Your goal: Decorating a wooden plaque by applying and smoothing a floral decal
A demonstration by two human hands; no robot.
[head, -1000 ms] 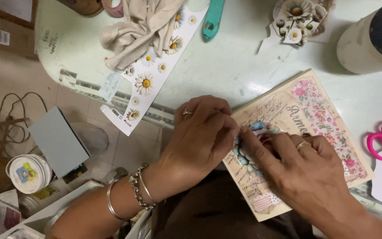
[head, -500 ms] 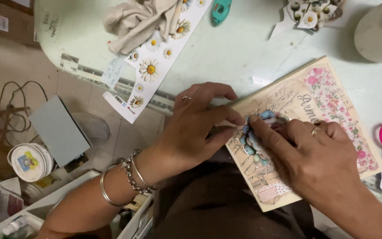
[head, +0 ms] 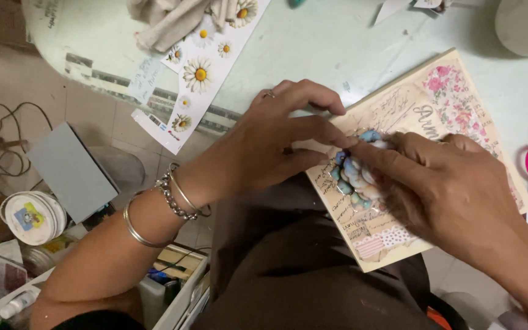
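- The decorated card point(head: 398, 116) lies at the tabletop's point(head: 313, 43) near edge, overhanging the lap, so both hands reach it.
- The blue-white flower piece point(head: 355, 174) sits at the card's centre.
- Left hand point(head: 276, 143), fingers spread flat, steadies the card's left side.
- Right hand point(head: 447, 189) presses the flower with fingertips together, apparently to seat it.
- Daisy sticker sheet point(head: 206, 67) lies left of the card.

One head-worn camera looks steeply down (close in) over the table point(head: 349, 49) edge and lap.
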